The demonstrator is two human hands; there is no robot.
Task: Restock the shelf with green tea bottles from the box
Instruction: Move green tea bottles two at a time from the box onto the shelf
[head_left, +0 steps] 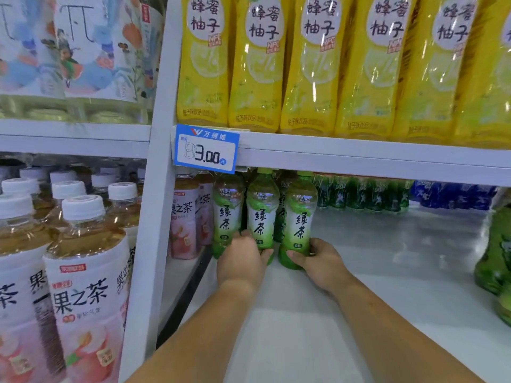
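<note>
- Fingers [243,234] of the left hand [240,262] are curled round the foot of the second green tea bottle [262,214], counting rightward from the price tag [206,147]. The thumb hooks across the front of its base.
- The same fingers reach into the gap beside the first green tea bottle [228,211], which stands straight below the tag's right end. Whether they also press on that bottle I cannot tell.
- The right hand [322,262] grips the third green tea bottle [300,217], the farthest of the three from the tag. Its thumb lies over the front of the base and the other fingers wrap the far side.
- All three bottles stand upright on the white shelf [359,286] below the tag, close together in a row, labels facing out. At least one more green tea bottle stands behind them.
- Directly under the tag, just left of the first bottle, stand pink-labelled peach tea bottles [185,217].
- Level with the tag and above it runs a row of yellow bottles [257,64] on the upper board.
- Below and far right of the tag, at the back of the shelf, stand dark green bottles [359,194], then blue bottles [453,194].
- Farther right still, at the frame's edge, are blurred bright green bottles [495,250].
- Left of the tag, past the white upright [154,217], large white-capped tea bottles [83,272] fill the neighbouring bay.
</note>
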